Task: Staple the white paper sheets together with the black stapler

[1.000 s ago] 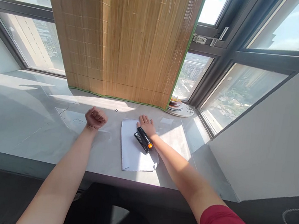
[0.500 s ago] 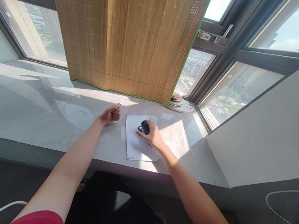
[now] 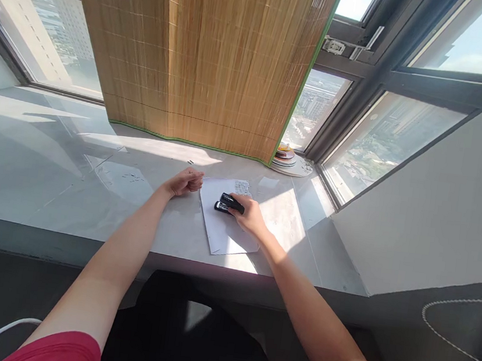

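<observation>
A stack of white paper [image 3: 217, 230] lies on the pale tiled sill, with a small patterned block near its top right corner. Over the sheet, my right hand [image 3: 250, 215] grips a black stapler [image 3: 228, 203], its jaws apart and pointing left. My left hand [image 3: 185, 183] is closed at the paper's upper left corner. Its fingertips meet the edge there and seem to pinch it, though the exact grip is hard to see. Two small dark staple-like bits [image 3: 190, 162] lie just beyond that hand.
A bamboo blind [image 3: 203, 59] hangs down behind the sill [image 3: 101, 210]. Several stacked plates [image 3: 285, 159] stand by the window corner at the back right. Small dark bits [image 3: 131, 177] lie scattered to the left. A white wall [image 3: 425, 185] bounds the right side.
My left hand has moved right to the paper's corner. The stapler has turned so its side shows, with its jaws toward the left. The paper has rotated slightly.
</observation>
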